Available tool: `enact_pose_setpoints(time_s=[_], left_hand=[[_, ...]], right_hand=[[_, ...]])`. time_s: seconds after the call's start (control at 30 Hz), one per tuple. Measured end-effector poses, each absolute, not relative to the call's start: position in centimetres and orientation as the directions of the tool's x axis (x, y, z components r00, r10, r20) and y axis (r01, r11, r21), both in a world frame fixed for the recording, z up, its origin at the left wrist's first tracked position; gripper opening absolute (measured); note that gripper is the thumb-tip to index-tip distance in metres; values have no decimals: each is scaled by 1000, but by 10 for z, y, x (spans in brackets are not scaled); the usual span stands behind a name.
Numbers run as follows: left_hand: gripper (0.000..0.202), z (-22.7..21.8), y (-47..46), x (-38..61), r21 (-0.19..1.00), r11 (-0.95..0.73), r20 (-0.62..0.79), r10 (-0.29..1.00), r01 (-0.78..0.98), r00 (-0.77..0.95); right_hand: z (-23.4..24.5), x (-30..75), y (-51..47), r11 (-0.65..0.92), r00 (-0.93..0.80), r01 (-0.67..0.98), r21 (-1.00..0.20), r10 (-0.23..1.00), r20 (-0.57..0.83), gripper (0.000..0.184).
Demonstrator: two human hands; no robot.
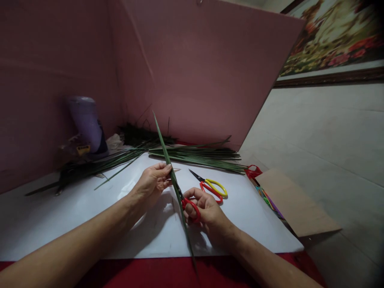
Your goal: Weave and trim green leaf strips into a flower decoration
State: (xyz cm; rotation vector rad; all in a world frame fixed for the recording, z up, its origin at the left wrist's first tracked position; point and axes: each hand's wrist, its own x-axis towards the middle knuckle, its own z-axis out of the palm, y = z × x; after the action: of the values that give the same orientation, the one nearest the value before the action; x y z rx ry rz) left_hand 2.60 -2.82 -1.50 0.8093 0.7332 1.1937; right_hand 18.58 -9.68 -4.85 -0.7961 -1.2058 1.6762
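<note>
My left hand (156, 178) pinches a long green palm leaf strip (163, 146) between thumb and fingers near its middle. The strip stands slantwise, its pointed tip up and its lower end hanging past the front edge of the white board. My right hand (205, 210) is closed around the red handles of a pair of scissors (193, 211). Their dark blades lie close against the strip just below my left hand, and are partly hidden by it. Beyond my right hand, a second pair of scissors (213, 188) with one yellow and one red handle lies on the board.
A bundle of green leaf strips (198, 156) lies along the board's back. More leaves (99, 166) spread at left, before a purple container (88, 124). The white board (240, 224) rests over red cloth (144, 274). An open cardboard box (294, 204) stands at right.
</note>
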Motion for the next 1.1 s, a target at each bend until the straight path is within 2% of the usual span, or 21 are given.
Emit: enact_pose_setpoints(time_s=[0.23,1.1], left_hand=[[6,-14,-36,29,844,186,-89,974,-503,209],[5,-17,-39,32,841,169,-55,972,-515,229]], right_hand=[[-47,182,-99,-121,-342,-274,-954,939,-21,41],[-47,184,-98,-110,-354,-293,-950,935,1,38]])
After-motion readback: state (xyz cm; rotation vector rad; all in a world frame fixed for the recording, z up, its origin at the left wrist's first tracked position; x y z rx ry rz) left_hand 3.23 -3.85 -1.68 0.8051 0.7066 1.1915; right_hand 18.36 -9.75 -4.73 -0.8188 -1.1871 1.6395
